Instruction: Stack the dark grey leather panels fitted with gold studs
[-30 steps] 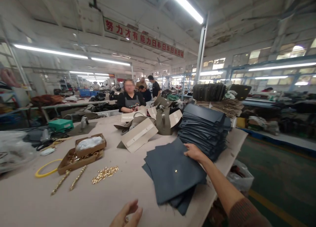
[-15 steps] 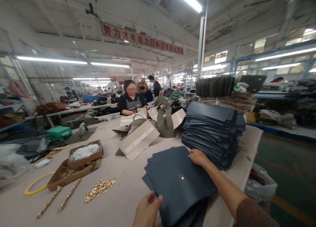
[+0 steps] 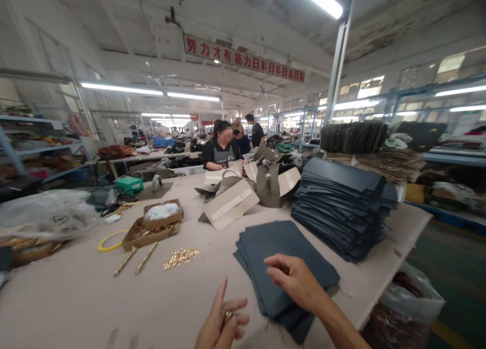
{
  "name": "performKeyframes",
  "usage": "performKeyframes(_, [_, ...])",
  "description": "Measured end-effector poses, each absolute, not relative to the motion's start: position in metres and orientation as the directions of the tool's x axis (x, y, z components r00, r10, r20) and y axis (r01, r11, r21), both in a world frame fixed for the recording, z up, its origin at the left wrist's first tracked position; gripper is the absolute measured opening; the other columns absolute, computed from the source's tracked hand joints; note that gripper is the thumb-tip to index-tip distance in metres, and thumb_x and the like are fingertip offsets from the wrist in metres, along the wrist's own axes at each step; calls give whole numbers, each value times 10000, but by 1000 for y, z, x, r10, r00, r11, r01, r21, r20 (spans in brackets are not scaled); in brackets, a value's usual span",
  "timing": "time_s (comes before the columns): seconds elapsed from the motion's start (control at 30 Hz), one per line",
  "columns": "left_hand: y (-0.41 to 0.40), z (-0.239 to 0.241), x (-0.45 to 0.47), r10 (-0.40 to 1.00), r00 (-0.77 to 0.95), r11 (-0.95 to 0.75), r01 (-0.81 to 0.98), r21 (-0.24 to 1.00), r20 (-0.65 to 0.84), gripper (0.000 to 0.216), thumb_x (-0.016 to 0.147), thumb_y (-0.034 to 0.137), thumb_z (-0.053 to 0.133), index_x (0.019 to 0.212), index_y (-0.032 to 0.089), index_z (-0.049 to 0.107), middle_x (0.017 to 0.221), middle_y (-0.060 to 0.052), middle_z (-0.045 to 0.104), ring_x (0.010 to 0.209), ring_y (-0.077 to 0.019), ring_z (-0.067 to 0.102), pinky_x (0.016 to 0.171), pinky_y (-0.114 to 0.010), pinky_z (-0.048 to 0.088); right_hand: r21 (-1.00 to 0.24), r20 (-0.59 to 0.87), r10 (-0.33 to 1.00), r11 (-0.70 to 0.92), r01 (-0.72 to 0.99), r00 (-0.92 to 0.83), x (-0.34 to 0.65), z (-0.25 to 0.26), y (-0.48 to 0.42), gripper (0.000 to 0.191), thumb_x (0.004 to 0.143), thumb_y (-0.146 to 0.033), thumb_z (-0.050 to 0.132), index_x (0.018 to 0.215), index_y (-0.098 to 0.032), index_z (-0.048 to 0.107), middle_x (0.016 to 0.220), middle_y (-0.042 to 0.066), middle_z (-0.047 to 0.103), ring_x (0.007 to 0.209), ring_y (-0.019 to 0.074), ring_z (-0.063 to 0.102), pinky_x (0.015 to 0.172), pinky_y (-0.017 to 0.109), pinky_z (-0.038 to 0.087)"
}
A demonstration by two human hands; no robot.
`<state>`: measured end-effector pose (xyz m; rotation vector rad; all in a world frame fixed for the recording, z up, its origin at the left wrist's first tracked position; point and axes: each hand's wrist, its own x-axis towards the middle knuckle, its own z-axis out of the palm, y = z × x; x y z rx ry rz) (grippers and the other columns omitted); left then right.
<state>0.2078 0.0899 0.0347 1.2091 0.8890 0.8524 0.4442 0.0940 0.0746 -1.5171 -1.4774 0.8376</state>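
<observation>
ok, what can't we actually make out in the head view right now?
- Left hand: a small gold piece sits between the fingers, too small to identify; the wrist is cut off by the bottom edge.
- Right hand: covers part of the small pile of dark panels, hiding what lies under it.
- Tall panel stack: its far side is hidden by its own bulk.
- Open cardboard box: contents too small.

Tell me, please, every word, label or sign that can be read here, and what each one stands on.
"努力才有能力日..." on the red banner hung from the ceiling beam; its last characters are too blurred to read.
Small red sign far down the hall: too small to read.
Markings on the clear plastic bag at the table's left: too faint to read.
Green box: no legible label.
</observation>
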Motion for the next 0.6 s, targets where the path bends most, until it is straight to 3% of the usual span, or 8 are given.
performKeyframes(0.13, [59,77,188,906,417,81,4,997,-75,777,906,412,450,1486,205,-23,1367,-131,513,1178,-203,542,981,-346,446,-941,177,980,195,278,-88,371,93,50,192,853,-307,573,968,-215,695,876,7,699,802,140,628,728,237,464])
performKeyframes(0.3, [44,94,154,920,378,53,153,987,-108,801,892,422,446,1487,206,-46,1351,-68,545,1272,-192,467,1142,-387,289,-882,288,921,361,301,-261,316,108,35,222,855,-159,572,1000,-276,693,915,-29,692,847,107,613,775,207,445])
performKeyframes(0.6, [28,85,84,967,254,-33,260,965,-35,687,906,284,321,1489,145,-15,1339,-106,557,1271,-186,478,1123,-394,323,-860,308,882,419,291,-357,234,104,39,302,801,-60,542,962,-257,704,878,-45,701,793,87,620,756,171,458])
